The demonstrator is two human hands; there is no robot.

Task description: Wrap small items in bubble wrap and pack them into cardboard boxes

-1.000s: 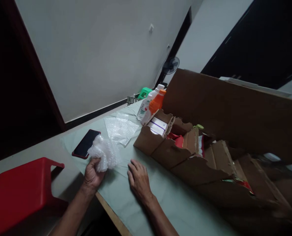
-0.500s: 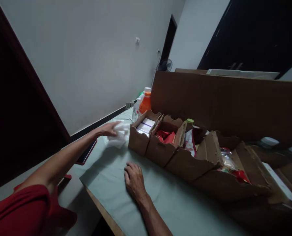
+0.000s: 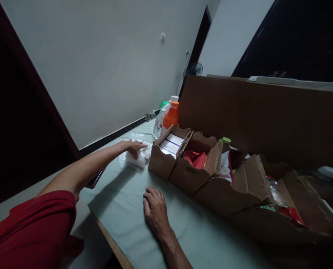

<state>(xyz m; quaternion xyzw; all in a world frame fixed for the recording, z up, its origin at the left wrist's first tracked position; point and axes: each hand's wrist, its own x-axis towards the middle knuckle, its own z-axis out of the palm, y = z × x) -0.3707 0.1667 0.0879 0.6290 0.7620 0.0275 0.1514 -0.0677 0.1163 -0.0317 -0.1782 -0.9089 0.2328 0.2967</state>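
Note:
My left hand (image 3: 136, 148) reaches out over a crumpled piece of clear bubble wrap (image 3: 136, 161) at the far left of the table, beside the row of cardboard boxes. Its fingers are stretched out and press on the wrap from above. My right hand (image 3: 156, 209) rests palm down on the green tablecloth (image 3: 124, 213), fingers loosely bent with nothing in them. Nearest to both hands is a cardboard box (image 3: 161, 161) holding white packs with purple edges (image 3: 170, 145). Partly hidden behind my left forearm lies a phone (image 3: 94, 181).
Cardboard bins continue to the right, one with a red packet (image 3: 196, 158), another with a white-and-red bag (image 3: 226, 168). Bottles, including an orange bottle (image 3: 171, 115), stand behind the first box. A tall cardboard panel (image 3: 253, 112) rises behind. A table edge (image 3: 110, 239) runs at lower left.
My left hand has moved further over the bubble wrap, pressing it flatter on the table. The view has shifted slightly. My right hand stays resting on the cloth.

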